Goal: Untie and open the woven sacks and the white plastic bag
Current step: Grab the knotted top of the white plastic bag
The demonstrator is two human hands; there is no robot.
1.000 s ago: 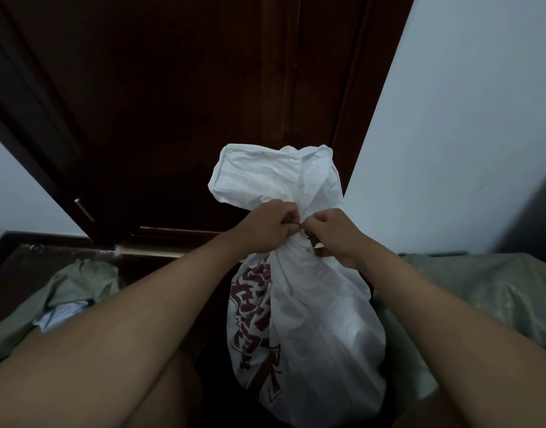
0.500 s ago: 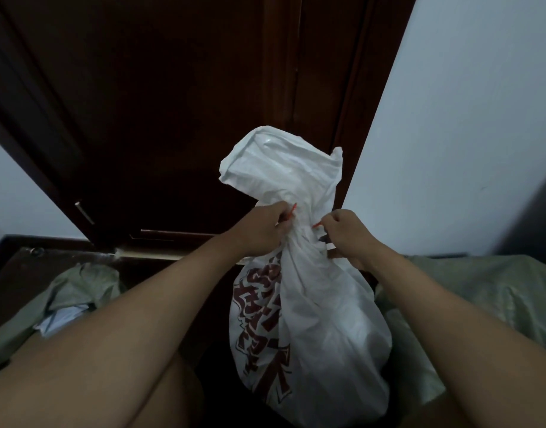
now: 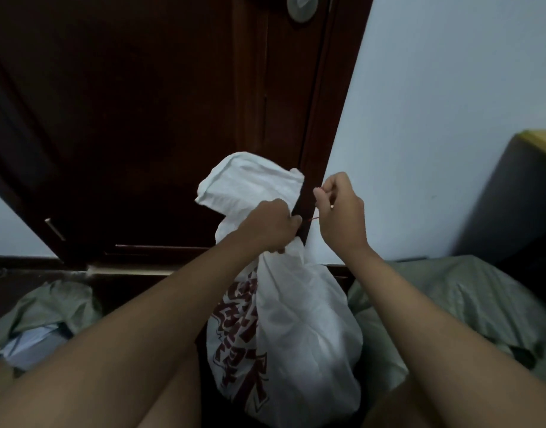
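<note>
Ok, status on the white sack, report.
Left hand grips white sack neck. Right hand pinches red string, drawn taut. Neck bunched, nothing blocking.

The white sack (image 3: 296, 329) stands hemmed between two green sacks (image 3: 58, 307) (image 3: 450, 298), close against the door (image 3: 142, 118). Open room above its neck; floor gaps look narrow, perhaps impassable.

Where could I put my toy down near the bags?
Only the dark floor strip between the left green sack and the white sack, below the door. Nearer, arms and sacks crowd everything, and the right green sack presses close.
</note>
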